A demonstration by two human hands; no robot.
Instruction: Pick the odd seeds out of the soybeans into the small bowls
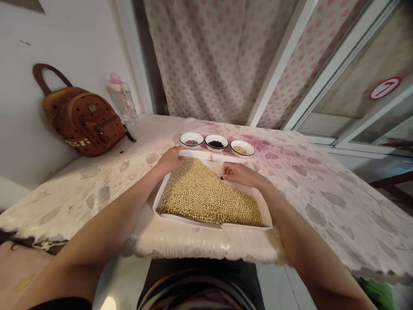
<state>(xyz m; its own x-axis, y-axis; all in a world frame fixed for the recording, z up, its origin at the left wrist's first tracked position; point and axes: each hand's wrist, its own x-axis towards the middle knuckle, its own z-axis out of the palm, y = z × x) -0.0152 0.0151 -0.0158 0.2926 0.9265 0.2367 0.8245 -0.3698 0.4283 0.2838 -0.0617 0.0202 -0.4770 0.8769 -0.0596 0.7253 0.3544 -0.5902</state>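
Forearms (97,224) lay over a white tray (206,225) of soybeans (206,193): left grip (172,158) open at the rim, right grip (234,173) curled narrow, contents unseen; a bump risked spilling.

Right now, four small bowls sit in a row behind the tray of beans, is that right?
Not quite: the head view shows three bowls, not four, in a row behind the tray of beans.

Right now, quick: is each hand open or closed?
Left hand: open, resting on the corner of the white tray.
Right hand: curled closed above the beans; holding anything? Cannot be told.
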